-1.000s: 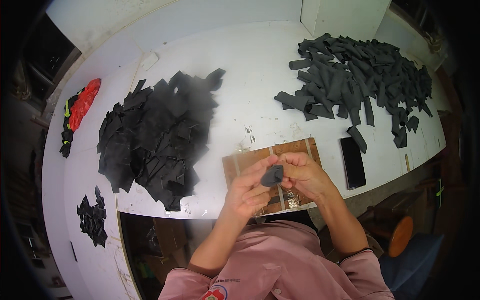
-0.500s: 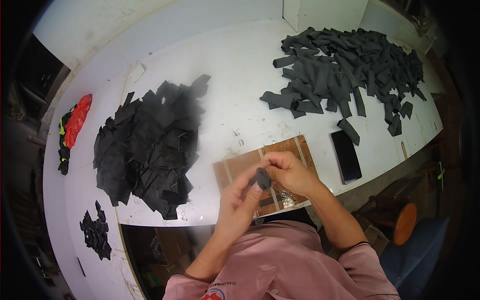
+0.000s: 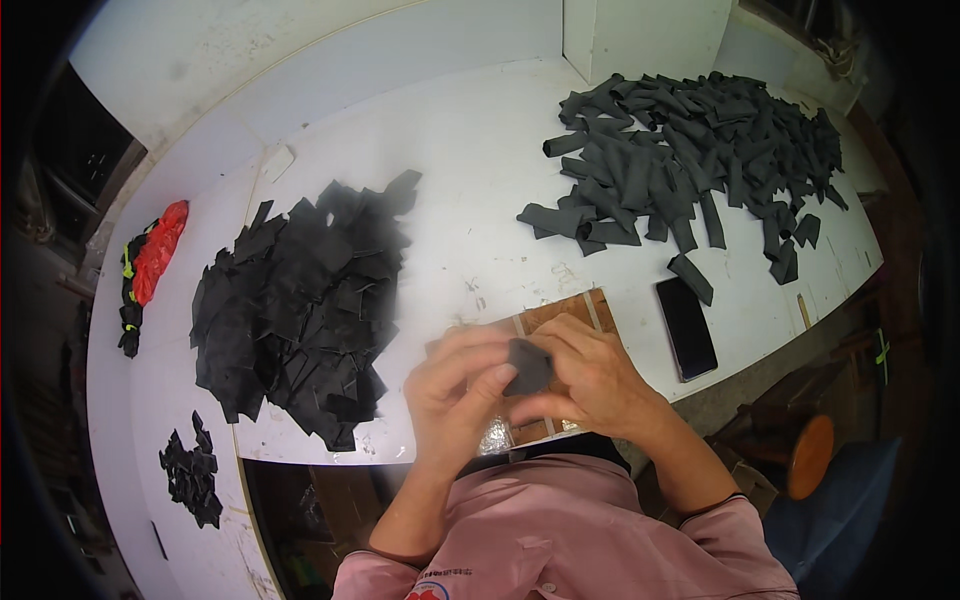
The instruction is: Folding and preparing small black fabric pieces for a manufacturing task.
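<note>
Between my hands, a small dark fabric piece (image 3: 528, 367) is held up over the brown board (image 3: 600, 308) at the table's front edge. My left hand (image 3: 455, 385) pinches its left side between thumb and fingers. On the other side, my right hand (image 3: 590, 375) has its fingers curled at the piece's right edge, with the thumb below it. The fingertips behind the piece are partly hidden. To the left lies a large heap of flat black pieces (image 3: 300, 300). At the far right, a heap of rolled dark grey fabric tubes (image 3: 690, 160) spreads over the table.
A black phone (image 3: 687, 328) lies right of the board, with one tube (image 3: 690, 279) beside it. A small black pile (image 3: 190, 472) and a red plastic bag (image 3: 160, 252) are on the left. An orange round stool (image 3: 811, 457) stands below the table at right.
The fabric piece now shows a broader face toward me. My left hand has shifted slightly left, and my right hand has turned, its thumb now stretched below the piece. The view has tilted slightly.
</note>
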The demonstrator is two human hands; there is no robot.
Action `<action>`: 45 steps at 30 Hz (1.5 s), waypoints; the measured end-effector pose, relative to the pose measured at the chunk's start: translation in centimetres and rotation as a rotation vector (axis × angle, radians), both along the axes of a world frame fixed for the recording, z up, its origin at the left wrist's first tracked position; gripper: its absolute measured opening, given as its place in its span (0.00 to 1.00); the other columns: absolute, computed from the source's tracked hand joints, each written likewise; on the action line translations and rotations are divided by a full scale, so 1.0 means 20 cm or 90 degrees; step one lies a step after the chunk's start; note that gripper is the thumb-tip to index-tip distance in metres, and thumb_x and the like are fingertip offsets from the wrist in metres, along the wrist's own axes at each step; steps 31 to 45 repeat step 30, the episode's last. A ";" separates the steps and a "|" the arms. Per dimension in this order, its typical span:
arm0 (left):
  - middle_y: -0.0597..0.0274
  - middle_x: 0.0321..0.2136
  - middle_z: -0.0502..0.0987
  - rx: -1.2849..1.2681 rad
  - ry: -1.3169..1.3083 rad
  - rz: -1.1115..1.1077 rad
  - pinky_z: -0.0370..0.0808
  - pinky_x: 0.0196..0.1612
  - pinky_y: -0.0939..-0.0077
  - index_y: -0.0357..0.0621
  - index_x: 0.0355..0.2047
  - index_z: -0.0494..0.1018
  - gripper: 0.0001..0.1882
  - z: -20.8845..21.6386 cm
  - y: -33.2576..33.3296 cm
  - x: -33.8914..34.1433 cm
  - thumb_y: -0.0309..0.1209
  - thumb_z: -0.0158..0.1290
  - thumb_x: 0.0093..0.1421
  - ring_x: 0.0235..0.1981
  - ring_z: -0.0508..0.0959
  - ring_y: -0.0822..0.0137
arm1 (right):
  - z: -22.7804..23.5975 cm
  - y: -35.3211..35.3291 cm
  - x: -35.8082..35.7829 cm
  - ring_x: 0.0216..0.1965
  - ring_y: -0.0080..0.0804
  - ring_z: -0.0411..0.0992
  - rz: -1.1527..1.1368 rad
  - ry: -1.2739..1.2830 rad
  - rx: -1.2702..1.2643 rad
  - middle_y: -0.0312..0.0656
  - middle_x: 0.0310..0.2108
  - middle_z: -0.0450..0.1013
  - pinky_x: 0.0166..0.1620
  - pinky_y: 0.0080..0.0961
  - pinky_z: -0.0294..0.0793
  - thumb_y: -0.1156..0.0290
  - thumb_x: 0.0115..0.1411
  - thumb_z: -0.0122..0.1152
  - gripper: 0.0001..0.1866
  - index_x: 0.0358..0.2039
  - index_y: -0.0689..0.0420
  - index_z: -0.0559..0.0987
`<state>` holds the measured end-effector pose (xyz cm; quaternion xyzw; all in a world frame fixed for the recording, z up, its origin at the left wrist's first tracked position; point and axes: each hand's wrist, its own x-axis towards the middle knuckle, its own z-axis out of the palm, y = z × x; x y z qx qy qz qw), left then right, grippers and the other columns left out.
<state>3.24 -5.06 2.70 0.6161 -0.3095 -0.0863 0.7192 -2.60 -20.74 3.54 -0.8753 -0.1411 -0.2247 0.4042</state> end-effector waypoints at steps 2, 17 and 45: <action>0.52 0.33 0.73 -0.093 0.098 0.016 0.67 0.42 0.75 0.33 0.32 0.72 0.09 -0.01 0.00 -0.02 0.22 0.54 0.49 0.37 0.71 0.65 | 0.04 0.01 0.00 0.27 0.40 0.66 -0.016 0.013 -0.077 0.44 0.25 0.66 0.28 0.28 0.67 0.57 0.50 0.56 0.19 0.26 0.64 0.71; 0.57 0.29 0.73 0.130 -0.062 -0.157 0.68 0.30 0.82 0.34 0.30 0.72 0.09 0.07 -0.08 0.06 0.21 0.55 0.45 0.29 0.72 0.70 | -0.22 0.01 -0.01 0.22 0.40 0.67 -0.048 0.003 0.023 0.43 0.17 0.66 0.23 0.33 0.66 0.74 0.45 0.53 0.03 0.20 0.59 0.72; 0.60 0.30 0.74 0.000 0.066 -0.062 0.69 0.34 0.79 0.38 0.33 0.73 0.07 0.05 -0.08 -0.01 0.23 0.53 0.51 0.29 0.73 0.65 | -0.28 0.00 0.03 0.26 0.43 0.70 0.005 0.080 -0.044 0.45 0.22 0.70 0.27 0.34 0.69 0.75 0.44 0.53 0.11 0.32 0.58 0.72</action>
